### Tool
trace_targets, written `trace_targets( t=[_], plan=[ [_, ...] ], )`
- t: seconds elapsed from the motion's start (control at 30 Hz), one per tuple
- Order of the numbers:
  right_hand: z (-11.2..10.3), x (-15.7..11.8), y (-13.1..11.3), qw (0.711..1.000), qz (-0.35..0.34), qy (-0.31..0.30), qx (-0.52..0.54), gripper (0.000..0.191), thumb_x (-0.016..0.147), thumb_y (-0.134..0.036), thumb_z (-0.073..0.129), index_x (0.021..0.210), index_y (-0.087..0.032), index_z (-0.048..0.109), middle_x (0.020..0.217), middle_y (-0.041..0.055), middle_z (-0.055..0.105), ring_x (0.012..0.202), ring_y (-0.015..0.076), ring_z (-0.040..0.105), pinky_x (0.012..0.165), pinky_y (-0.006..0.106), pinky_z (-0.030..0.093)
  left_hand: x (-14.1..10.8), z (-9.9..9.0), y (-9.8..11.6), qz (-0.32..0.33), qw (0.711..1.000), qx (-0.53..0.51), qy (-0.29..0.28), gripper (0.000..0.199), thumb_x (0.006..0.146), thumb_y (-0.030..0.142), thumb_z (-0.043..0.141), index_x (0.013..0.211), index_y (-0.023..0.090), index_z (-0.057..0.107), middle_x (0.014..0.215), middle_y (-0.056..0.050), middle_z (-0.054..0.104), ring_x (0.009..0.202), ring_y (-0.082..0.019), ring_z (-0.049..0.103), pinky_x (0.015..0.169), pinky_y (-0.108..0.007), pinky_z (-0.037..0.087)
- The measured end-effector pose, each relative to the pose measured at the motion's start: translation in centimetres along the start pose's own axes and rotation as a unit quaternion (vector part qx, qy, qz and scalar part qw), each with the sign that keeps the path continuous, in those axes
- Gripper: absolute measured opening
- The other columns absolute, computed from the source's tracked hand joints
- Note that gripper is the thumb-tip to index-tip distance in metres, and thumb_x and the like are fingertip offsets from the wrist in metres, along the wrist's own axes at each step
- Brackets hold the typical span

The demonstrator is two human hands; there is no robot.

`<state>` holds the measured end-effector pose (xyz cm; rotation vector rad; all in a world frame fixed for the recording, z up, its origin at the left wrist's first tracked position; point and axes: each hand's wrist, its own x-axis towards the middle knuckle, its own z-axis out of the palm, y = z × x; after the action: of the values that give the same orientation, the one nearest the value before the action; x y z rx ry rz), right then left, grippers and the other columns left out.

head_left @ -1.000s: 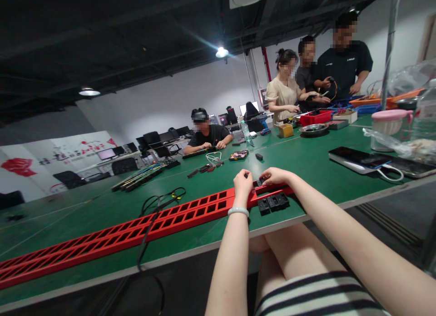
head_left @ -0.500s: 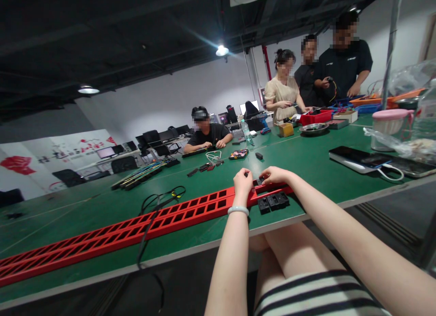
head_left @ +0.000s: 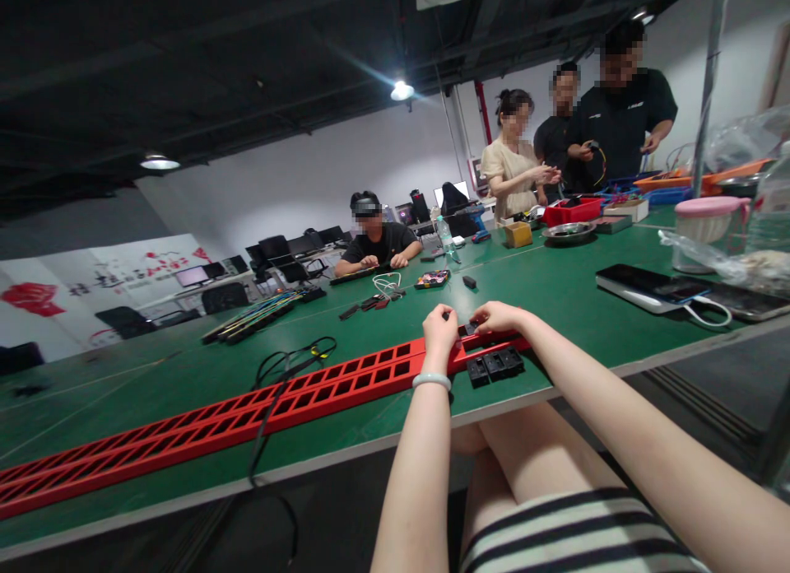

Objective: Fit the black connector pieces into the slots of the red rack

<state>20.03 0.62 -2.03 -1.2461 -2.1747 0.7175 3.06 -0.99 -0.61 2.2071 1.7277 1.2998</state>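
Observation:
A long red slotted frame lies along the front of the green table, its rectangular openings in two rows. My left hand is closed over the frame near its right end, with a bit of something black between the fingers, mostly hidden. Just right of it, my right hand pinches a small black plastic block at the frame's far rail. Several similar black blocks sit in a row beside the frame, close to the table edge.
A black strap crosses the frame and hangs over the edge. Phones with a white cable and a pink-lidded cup stand to the right. Beyond are loose black parts, a bottle, a red bin and several people.
My hands hold the same place on the frame. Across the table, the person in beige has raised their hands, and the seated person and the one in black at right have shifted slightly.

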Motion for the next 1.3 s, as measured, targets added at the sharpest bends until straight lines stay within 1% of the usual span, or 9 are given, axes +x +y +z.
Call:
trace_targets(
  t=[0.17, 0.5, 0.63, 0.73, 0.87, 1.0, 1.07, 1.17, 1.3],
  plan=[
    [0.0, -0.1, -0.2, 1.0, -0.004, 0.008, -0.015, 0.032, 0.068, -0.031, 0.058, 0.096, -0.015, 0.064, 0.084, 0.004, 0.066, 0.071, 0.0155, 0.058, 0.06, 0.02, 0.041, 0.0, 0.0, -0.1, 0.008, 1.0, -0.004, 0.007, 0.015, 0.073, 0.025, 0.045, 0.073, 0.019, 0.059, 0.067, 0.0, 0.06, 0.062, -0.012, 0.052, 0.059, -0.021, 0.037],
    [0.2, 0.2, 0.2, 1.0, 0.004, 0.006, -0.004, 0.037, 0.066, -0.03, 0.061, 0.1, -0.016, 0.062, 0.09, 0.0048, 0.065, 0.073, 0.0154, 0.059, 0.065, 0.021, 0.043, 0.1, -0.1, -0.1, 0.002, 1.0, 0.005, -0.01, 0.015, 0.074, 0.027, 0.045, 0.076, 0.019, 0.059, 0.068, 0.0, 0.061, 0.061, -0.012, 0.051, 0.059, -0.021, 0.037],
    [0.2, 0.1, -0.1, 1.0, -0.004, 0.014, -0.021, 0.037, 0.067, -0.035, 0.06, 0.098, -0.016, 0.063, 0.089, 0.0056, 0.065, 0.074, 0.0157, 0.058, 0.063, 0.02, 0.042, 0.0, -0.3, 0.2, -0.008, 1.0, 0.007, -0.016, 0.016, 0.074, 0.026, 0.045, 0.077, 0.019, 0.059, 0.069, -0.001, 0.061, 0.061, -0.011, 0.052, 0.06, -0.021, 0.038],
    [0.2, 0.1, -0.5, 0.997, -0.005, 0.046, -0.06, 0.039, 0.068, -0.039, 0.058, 0.099, -0.015, 0.063, 0.08, 0.0057, 0.065, 0.07, 0.0152, 0.057, 0.061, 0.021, 0.04, 0.0, -0.3, 0.3, -0.004, 1.0, 0.0, -0.02, 0.016, 0.074, 0.026, 0.046, 0.079, 0.019, 0.059, 0.073, -0.001, 0.062, 0.064, -0.012, 0.053, 0.063, -0.022, 0.039],
    [0.2, 0.1, -1.2, 0.987, -0.03, 0.131, -0.092, 0.035, 0.071, -0.037, 0.054, 0.097, -0.015, 0.062, 0.077, 0.0054, 0.063, 0.069, 0.0141, 0.054, 0.062, 0.022, 0.038, 0.1, -0.2, 0.2, 0.015, 0.999, -0.017, -0.037, 0.02, 0.074, 0.026, 0.047, 0.09, 0.019, 0.058, 0.08, -0.003, 0.063, 0.067, -0.013, 0.054, 0.067, -0.024, 0.04],
    [0.4, 0.0, -2.0, 0.975, -0.073, 0.194, -0.081, 0.029, 0.073, -0.034, 0.052, 0.092, -0.015, 0.063, 0.078, 0.005, 0.061, 0.07, 0.0131, 0.052, 0.064, 0.022, 0.037, 0.1, 0.0, 0.4, 0.033, 0.998, -0.034, -0.028, 0.032, 0.072, 0.021, 0.05, 0.104, 0.019, 0.051, 0.096, -0.006, 0.06, 0.084, -0.016, 0.055, 0.076, -0.026, 0.04],
    [0.7, -0.1, -2.3, 0.973, -0.094, 0.198, -0.071, 0.028, 0.074, -0.033, 0.052, 0.093, -0.015, 0.063, 0.077, 0.0047, 0.061, 0.069, 0.0127, 0.052, 0.064, 0.022, 0.037, 0.0, 0.1, 0.5, 0.027, 0.998, -0.05, -0.027, 0.043, 0.069, 0.016, 0.051, 0.112, 0.018, 0.045, 0.102, -0.008, 0.057, 0.089, -0.018, 0.054, 0.079, -0.028, 0.04],
    [0.9, -0.1, -2.5, 0.973, -0.114, 0.19, -0.059, 0.028, 0.075, -0.033, 0.051, 0.093, -0.014, 0.062, 0.078, 0.0047, 0.061, 0.07, 0.0128, 0.052, 0.065, 0.023, 0.038, -0.1, 0.2, 0.4, 0.03, 0.994, -0.091, -0.045, 0.058, 0.067, 0.011, 0.05, 0.122, 0.017, 0.032, 0.103, -0.009, 0.056, 0.086, -0.018, 0.055, 0.077, -0.029, 0.041],
    [1.0, -0.2, -2.7, 0.974, -0.124, 0.188, -0.032, 0.03, 0.077, -0.035, 0.049, 0.095, -0.015, 0.061, 0.083, 0.0054, 0.062, 0.073, 0.013, 0.053, 0.067, 0.023, 0.039, -0.1, 0.4, 0.1, 0.063, 0.99, -0.115, -0.054, 0.055, 0.069, 0.011, 0.047, 0.121, 0.016, 0.03, 0.111, -0.012, 0.051, 0.094, -0.018, 0.052, 0.083, -0.031, 0.04]
  ],
)
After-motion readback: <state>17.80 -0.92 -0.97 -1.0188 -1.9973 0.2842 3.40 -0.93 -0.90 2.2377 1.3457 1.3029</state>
